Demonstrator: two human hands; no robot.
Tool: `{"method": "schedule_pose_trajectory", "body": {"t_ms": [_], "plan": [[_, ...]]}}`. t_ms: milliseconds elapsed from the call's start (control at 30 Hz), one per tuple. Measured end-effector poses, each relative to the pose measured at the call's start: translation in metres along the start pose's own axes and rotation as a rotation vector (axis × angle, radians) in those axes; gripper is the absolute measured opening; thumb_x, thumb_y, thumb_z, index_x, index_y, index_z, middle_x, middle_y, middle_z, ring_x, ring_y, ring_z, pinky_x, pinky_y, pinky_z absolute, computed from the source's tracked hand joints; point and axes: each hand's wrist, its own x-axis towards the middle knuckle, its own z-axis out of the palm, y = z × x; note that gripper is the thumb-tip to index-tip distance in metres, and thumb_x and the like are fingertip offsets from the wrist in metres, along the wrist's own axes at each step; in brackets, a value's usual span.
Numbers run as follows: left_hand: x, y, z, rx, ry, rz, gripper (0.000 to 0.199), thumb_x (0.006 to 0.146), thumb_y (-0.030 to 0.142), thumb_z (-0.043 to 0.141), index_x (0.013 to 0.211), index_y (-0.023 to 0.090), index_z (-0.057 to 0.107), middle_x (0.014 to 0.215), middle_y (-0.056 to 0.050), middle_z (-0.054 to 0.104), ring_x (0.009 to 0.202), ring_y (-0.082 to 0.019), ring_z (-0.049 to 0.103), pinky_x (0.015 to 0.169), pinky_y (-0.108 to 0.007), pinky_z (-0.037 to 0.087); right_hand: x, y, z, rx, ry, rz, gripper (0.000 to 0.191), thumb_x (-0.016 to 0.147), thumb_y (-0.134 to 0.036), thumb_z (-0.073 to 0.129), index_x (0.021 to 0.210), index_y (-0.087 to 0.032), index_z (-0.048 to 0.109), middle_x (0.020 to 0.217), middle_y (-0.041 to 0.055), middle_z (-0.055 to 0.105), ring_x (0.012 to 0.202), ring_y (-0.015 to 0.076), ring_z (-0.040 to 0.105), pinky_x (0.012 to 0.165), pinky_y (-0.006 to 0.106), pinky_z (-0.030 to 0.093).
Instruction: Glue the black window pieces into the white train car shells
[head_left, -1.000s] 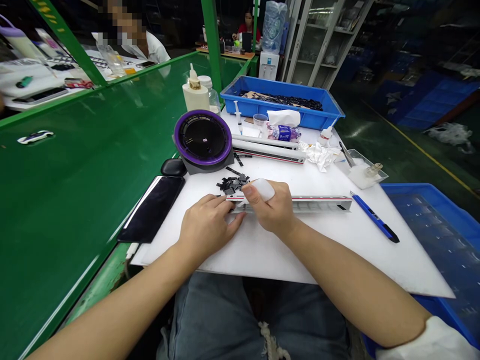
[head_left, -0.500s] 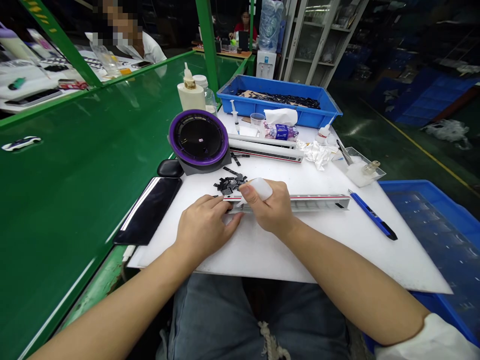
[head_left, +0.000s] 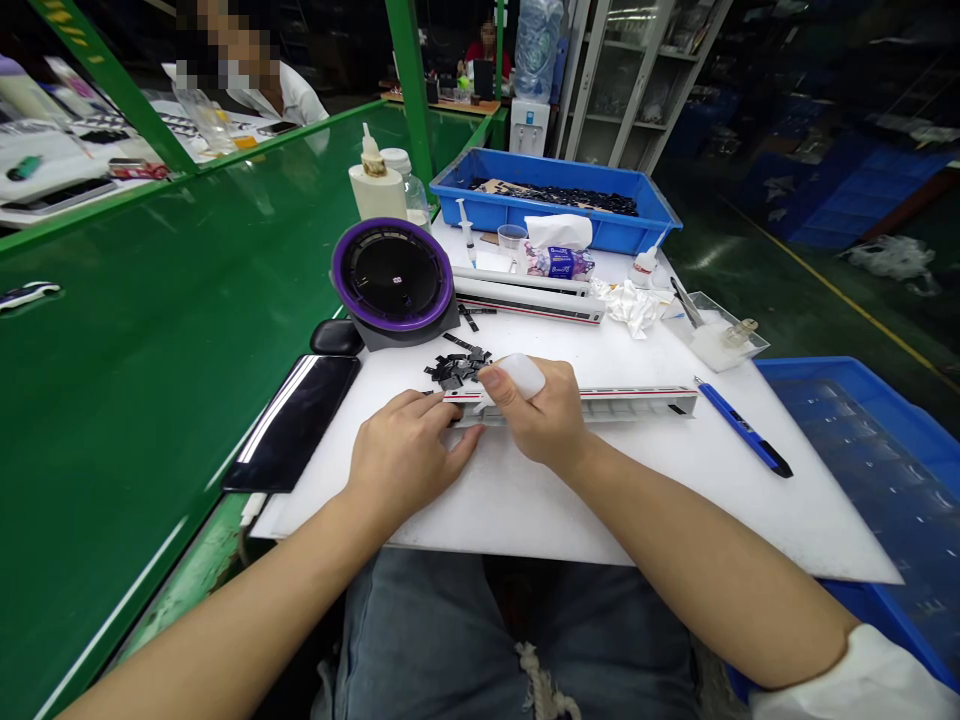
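Observation:
A long white channel-shaped shell (head_left: 637, 396) with a red stripe, like a model train body, lies across the white board with its hollow side toward me. My left hand (head_left: 405, 450) is closed on its left end, thumb along the near edge. In my right hand (head_left: 551, 415) is a white squeeze bottle (head_left: 524, 374), tilted with its nozzle down into the shell near my left thumb. The nozzle tip is partly hidden. Just behind my hands lies a heap of small black pieces (head_left: 456, 369).
Behind stand a purple-rimmed round device (head_left: 394, 275), more white shells (head_left: 525, 298), a tissue pack (head_left: 559, 262) and a blue bin (head_left: 555, 215). A blue pen (head_left: 742, 427) lies right, a dark phone (head_left: 292, 425) left. A green conveyor surface (head_left: 150, 350) runs alongside.
The small white model on the green surface has moved left, toward the picture's edge. The view has shifted very slightly. Both hands keep their hold and place on the shell and bottle.

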Motion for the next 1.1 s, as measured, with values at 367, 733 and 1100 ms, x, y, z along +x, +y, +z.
{"method": "schedule_pose_trajectory", "body": {"t_ms": [367,733,1100], "plan": [[-0.001,0.0,-0.001,0.008,0.011,0.022,0.029,0.089,0.044,0.057,0.079,0.02,0.067,0.08,-0.003,0.073,0.082,-0.024,0.066,0.065,-0.035,0.05,0.013,-0.005,-0.032,0.441,0.141,0.304,0.037,0.083,-0.054,0.062,0.078,-0.018,0.068,0.057,-0.0013,0.056,0.048,0.0103,0.049,0.044,0.025,0.037],[-0.002,-0.004,0.001,0.03,0.089,0.065,0.026,0.089,0.044,0.06,0.082,0.02,0.068,0.083,-0.003,0.074,0.085,-0.023,0.067,0.066,-0.034,0.052,0.047,0.041,-0.155,0.577,0.176,0.537,0.037,0.066,-0.037,0.076,0.101,-0.027,0.067,0.099,0.0012,0.07,0.082,0.0155,0.064,0.064,0.027,0.05],[-0.002,-0.007,0.002,0.07,0.131,0.084,0.031,0.091,0.047,0.056,0.083,0.021,0.07,0.086,-0.004,0.073,0.085,-0.024,0.068,0.065,-0.034,0.051,0.045,0.08,-0.155,-0.363,-0.084,0.533,0.024,0.064,-0.022,0.07,0.088,-0.018,0.064,0.075,-0.0014,0.063,0.071,0.0155,0.058,0.07,0.029,0.044]]}}
